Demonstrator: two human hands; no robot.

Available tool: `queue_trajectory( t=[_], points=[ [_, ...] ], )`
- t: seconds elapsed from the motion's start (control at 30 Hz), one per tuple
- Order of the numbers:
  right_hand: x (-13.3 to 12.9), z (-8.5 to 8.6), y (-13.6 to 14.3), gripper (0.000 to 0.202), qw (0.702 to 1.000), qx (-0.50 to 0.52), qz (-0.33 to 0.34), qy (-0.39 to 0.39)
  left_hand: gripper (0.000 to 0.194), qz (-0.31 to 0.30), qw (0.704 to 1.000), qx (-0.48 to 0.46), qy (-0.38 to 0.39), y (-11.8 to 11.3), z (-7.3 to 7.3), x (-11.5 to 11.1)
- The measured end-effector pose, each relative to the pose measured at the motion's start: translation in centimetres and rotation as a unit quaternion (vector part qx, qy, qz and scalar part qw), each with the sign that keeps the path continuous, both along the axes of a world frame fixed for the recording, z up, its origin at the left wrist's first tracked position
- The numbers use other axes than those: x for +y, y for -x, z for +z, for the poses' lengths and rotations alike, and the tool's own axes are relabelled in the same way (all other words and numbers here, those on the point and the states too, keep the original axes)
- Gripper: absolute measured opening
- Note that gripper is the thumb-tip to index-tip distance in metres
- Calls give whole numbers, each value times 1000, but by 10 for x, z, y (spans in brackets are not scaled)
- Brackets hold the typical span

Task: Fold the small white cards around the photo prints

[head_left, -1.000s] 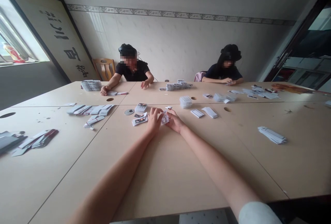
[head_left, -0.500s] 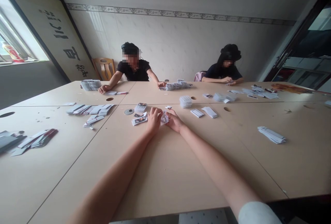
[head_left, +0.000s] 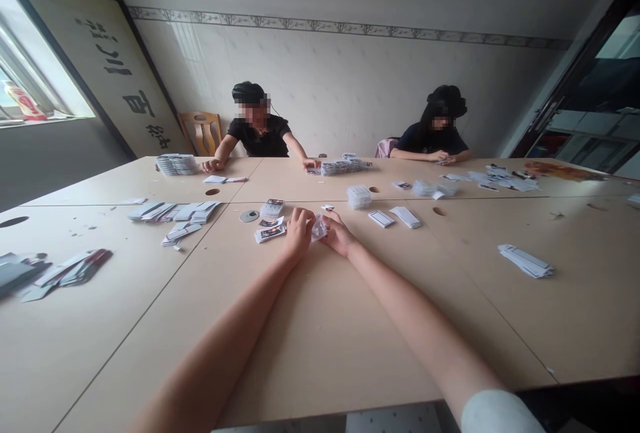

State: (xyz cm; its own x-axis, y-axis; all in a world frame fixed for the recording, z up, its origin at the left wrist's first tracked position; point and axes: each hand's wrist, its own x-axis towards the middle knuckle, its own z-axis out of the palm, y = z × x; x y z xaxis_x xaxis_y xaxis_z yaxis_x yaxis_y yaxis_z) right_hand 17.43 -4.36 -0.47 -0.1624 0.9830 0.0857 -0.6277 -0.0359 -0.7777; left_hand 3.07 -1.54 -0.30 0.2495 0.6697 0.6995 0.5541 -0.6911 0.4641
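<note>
Between my two hands is a small clear plastic case (head_left: 318, 229), held just above the table. My left hand (head_left: 299, 233) has its fingers bent and closed on the case's left side. From the right, my right hand (head_left: 338, 233) grips the other side with thumb and fingers. What lies inside the case is too small to make out. Just left of my left hand are printed cards (head_left: 270, 233) with dark pictures. Behind them sits a stack of clear cases (head_left: 273, 207), beside a round grey disc (head_left: 249, 216).
White card stacks lie right of my hands (head_left: 382, 219) and far right (head_left: 526, 261). More cards (head_left: 175, 213) spread on the left. A pile of clear cases (head_left: 359, 197) stands ahead. Two people sit across the table (head_left: 320, 326), one with a hand (head_left: 213, 165) near stacked packs (head_left: 176, 164).
My hands and the case have barely shifted. Across the table, the left person's hand has moved off the white cards, toward the stacked packs.
</note>
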Motion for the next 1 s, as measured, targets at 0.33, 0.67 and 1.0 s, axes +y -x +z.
queue_trajectory(
  t=[0.33, 0.67, 1.0],
  points=[
    [1, -1, 0, 70, 1000, 5, -4, 7, 12, -4, 1000, -3, 0, -1, 1, -1],
    [1, -1, 1, 70, 1000, 6, -9, 14, 10, -10, 1000, -2, 3, 0, 3, -4],
    [1, 1, 1, 67, 1000, 16, -9, 8, 11, -6, 1000, 4, 6, 0, 4, -4]
  ],
)
